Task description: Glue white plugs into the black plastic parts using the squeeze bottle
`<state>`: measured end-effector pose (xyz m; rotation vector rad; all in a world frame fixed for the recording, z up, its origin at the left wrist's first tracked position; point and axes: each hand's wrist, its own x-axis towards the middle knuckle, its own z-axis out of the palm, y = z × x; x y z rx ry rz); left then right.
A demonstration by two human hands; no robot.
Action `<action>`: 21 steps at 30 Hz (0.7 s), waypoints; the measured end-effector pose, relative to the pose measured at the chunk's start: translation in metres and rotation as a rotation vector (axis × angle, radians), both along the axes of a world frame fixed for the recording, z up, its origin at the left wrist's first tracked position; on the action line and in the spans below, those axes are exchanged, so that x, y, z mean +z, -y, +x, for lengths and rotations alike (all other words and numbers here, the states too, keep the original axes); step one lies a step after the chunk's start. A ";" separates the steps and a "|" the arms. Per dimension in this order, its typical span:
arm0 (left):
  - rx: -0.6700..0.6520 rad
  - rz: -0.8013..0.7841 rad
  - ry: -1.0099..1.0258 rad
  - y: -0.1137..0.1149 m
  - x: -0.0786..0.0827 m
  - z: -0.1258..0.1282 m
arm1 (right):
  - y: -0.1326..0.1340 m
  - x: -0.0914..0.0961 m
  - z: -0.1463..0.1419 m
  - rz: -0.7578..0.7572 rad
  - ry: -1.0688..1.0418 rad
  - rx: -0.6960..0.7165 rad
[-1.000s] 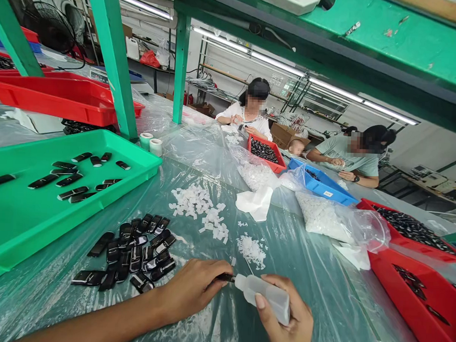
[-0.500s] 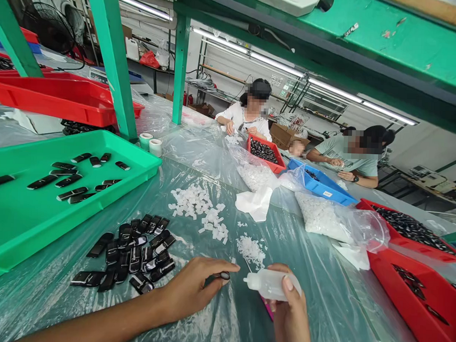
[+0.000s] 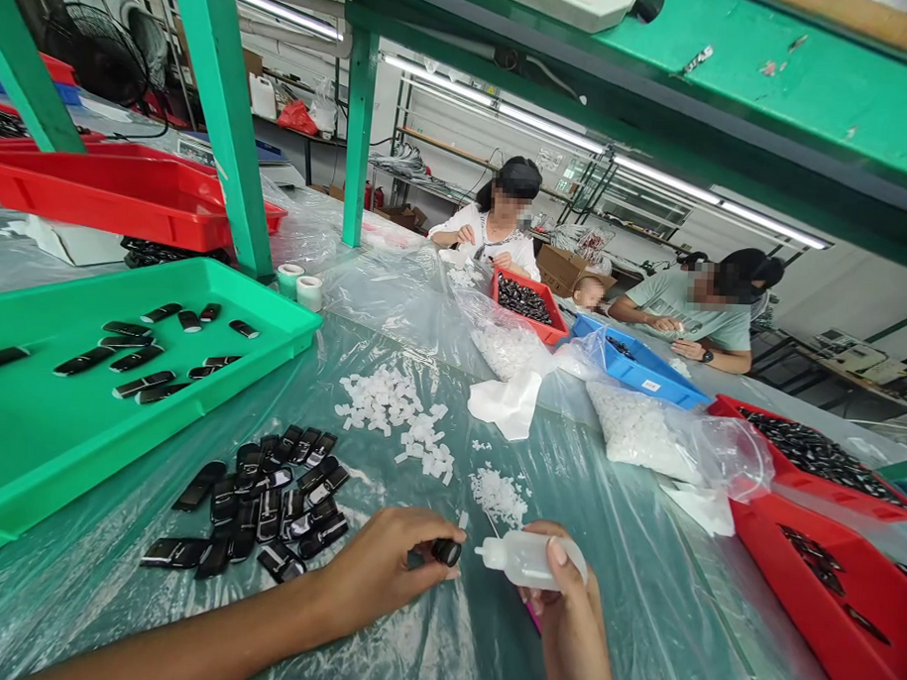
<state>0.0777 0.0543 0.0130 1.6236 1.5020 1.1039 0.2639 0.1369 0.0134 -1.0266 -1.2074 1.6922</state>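
Observation:
My left hand (image 3: 393,566) pinches a small black oblong piece (image 3: 446,551) between thumb and fingers, its end pointing right. My right hand (image 3: 571,592) is wrapped around a translucent white squeeze bottle (image 3: 535,559), tipped sideways. The bottle's nozzle points left, a short gap away from the black piece. Below the bottle shows a magenta handle (image 3: 534,618), partly covered by my right hand; a thin metal rod (image 3: 491,523) sticks out above it. Left of my left hand lies a cluster of similar black pieces (image 3: 269,507). Small white bits (image 3: 499,497) lie just beyond my hands.
A green tray (image 3: 40,455) with several black pieces stands at left. More white pieces (image 3: 392,402) lie mid-table. Red bins (image 3: 823,611), a blue bin (image 3: 638,371) and a clear bag (image 3: 636,426) stand right. Green posts (image 3: 227,124) rise at left; two co-workers sit opposite.
My left hand has turned the black piece so its end faces the bottle more, and its index finger has curled in. The bottle has shifted slightly left.

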 end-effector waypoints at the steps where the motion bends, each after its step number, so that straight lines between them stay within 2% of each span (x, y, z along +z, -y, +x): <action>1: 0.005 -0.005 -0.004 0.000 0.000 0.000 | 0.000 0.000 0.000 0.016 0.023 -0.002; 10: 0.015 -0.003 -0.128 -0.001 -0.001 0.000 | 0.011 0.009 -0.005 0.166 0.207 -0.050; 15: -0.017 -0.017 -0.158 -0.001 0.002 -0.001 | 0.017 0.013 -0.008 0.286 0.223 -0.083; 21: -0.020 -0.018 -0.196 0.001 0.000 0.000 | 0.019 0.009 -0.007 0.349 0.249 -0.110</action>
